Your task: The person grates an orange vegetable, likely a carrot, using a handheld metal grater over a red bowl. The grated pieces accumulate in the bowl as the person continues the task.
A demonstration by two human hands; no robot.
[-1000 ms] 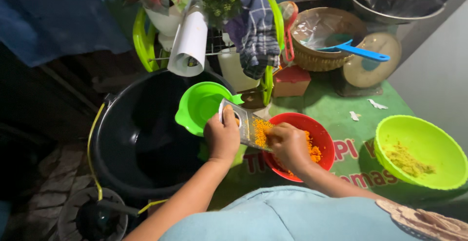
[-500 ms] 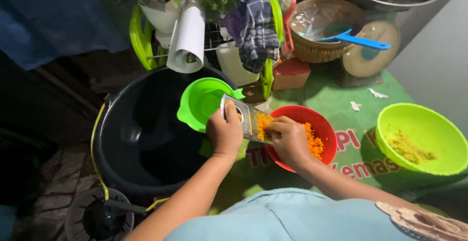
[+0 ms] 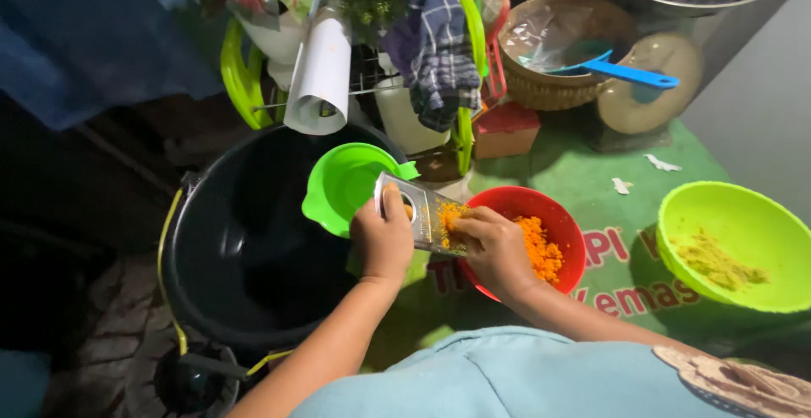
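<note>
Green cloth is covering the table (image 3: 591, 181), crowded with bowls. Left hand (image 3: 384, 236) is gripping the metal grater (image 3: 422, 215) tilted over the red bowl (image 3: 553, 215); right hand (image 3: 494, 245) is closing on something orange against it. Grated orange shreds (image 3: 541, 249) are filling part of the bowl already, so grating looks well underway.

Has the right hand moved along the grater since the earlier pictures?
Barely. The right hand remains pressed on the grater, at the red bowl's left rim, as earlier.

Position: the one camera sits on my head.
Facing: steeply down over my arms.
Distance: close to the counter (image 3: 591, 173).
</note>
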